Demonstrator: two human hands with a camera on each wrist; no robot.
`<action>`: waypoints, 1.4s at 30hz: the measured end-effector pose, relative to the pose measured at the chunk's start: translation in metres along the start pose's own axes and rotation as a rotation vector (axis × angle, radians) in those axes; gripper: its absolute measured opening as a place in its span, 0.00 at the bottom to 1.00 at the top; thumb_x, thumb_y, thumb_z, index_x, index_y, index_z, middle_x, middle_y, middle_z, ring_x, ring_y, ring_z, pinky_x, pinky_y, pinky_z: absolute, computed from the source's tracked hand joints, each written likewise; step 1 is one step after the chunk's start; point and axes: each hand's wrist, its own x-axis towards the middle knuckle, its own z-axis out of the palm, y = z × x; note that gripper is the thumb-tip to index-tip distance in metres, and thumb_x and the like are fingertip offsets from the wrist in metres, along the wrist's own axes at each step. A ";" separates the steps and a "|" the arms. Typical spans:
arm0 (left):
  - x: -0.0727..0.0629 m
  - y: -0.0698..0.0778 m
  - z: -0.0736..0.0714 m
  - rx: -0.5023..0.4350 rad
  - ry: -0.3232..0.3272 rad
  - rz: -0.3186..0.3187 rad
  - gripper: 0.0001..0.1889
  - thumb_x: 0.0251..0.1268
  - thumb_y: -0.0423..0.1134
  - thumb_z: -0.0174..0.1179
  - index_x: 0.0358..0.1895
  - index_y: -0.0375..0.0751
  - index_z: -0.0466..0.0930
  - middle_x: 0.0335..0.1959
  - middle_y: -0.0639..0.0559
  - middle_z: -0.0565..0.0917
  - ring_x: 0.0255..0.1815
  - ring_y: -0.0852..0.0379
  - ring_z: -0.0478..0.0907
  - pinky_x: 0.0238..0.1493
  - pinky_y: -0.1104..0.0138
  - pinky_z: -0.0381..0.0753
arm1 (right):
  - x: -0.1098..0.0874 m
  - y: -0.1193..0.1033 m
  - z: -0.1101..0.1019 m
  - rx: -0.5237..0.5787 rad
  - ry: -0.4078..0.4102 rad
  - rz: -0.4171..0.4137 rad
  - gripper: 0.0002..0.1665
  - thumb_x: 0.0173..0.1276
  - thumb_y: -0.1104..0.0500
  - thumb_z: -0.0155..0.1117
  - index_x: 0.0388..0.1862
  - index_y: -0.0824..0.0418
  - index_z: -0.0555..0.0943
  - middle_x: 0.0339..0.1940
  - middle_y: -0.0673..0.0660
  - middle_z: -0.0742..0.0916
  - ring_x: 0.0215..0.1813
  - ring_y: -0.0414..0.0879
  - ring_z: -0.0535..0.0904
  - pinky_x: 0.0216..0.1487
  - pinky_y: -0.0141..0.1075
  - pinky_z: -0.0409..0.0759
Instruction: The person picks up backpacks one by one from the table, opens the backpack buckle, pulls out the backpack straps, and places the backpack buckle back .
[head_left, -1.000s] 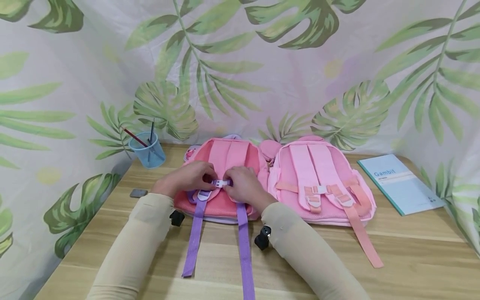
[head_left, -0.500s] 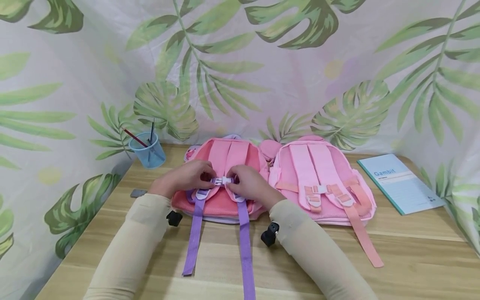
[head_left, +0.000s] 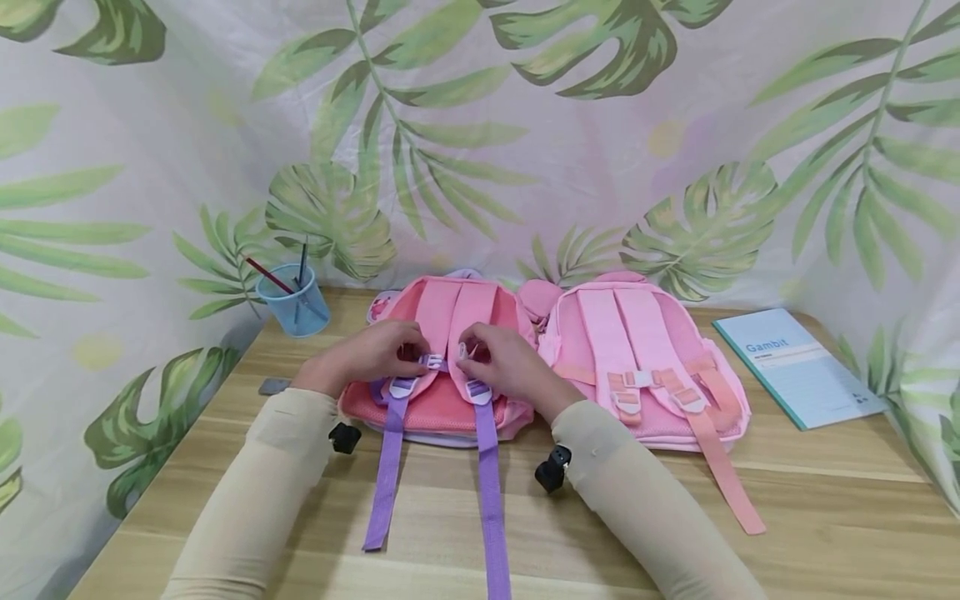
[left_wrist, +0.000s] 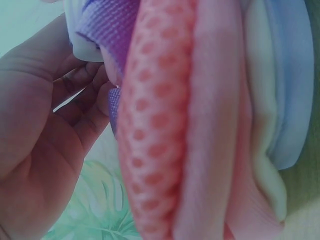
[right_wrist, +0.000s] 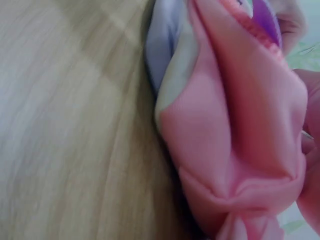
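Note:
A coral-pink backpack lies with its shoulder straps facing up. My left hand pinches one white buckle half on a purple strap at the chest. Just to the right, my right hand pinches the other white buckle half, tilted up and apart from the first. Two long purple webbing tails hang from white strap adjusters toward me. In the left wrist view, the mesh back panel stands close beside the palm; the backpack's pink side partly covers the right hand in its own wrist view.
Right beside it lies a light-pink backpack with its buckle joined. A notebook is at the far right. At the left stand a blue mesh pen cup and a small grey object.
The two white buckle halves, together one second ago, have come apart. My right hand has moved slightly right and up with its half; the left hand has barely shifted.

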 end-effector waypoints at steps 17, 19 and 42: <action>-0.003 0.000 -0.001 -0.031 -0.022 -0.070 0.09 0.73 0.41 0.72 0.52 0.47 0.91 0.44 0.54 0.85 0.43 0.57 0.78 0.50 0.62 0.81 | -0.004 0.006 -0.005 -0.099 -0.042 0.095 0.12 0.74 0.53 0.76 0.48 0.59 0.88 0.39 0.53 0.86 0.46 0.47 0.79 0.54 0.42 0.80; -0.003 0.000 -0.001 -0.032 -0.025 -0.074 0.09 0.73 0.41 0.72 0.52 0.47 0.90 0.44 0.54 0.85 0.43 0.57 0.78 0.50 0.62 0.81 | -0.004 0.006 -0.005 -0.122 -0.058 0.095 0.11 0.74 0.52 0.75 0.47 0.58 0.88 0.40 0.53 0.87 0.48 0.48 0.79 0.57 0.43 0.80; -0.013 0.008 -0.008 -0.042 0.040 -0.081 0.11 0.76 0.36 0.68 0.56 0.44 0.84 0.51 0.50 0.86 0.51 0.53 0.81 0.64 0.49 0.84 | 0.005 -0.003 -0.001 -0.113 -0.041 0.012 0.19 0.77 0.52 0.70 0.59 0.62 0.87 0.54 0.59 0.89 0.62 0.56 0.79 0.70 0.50 0.74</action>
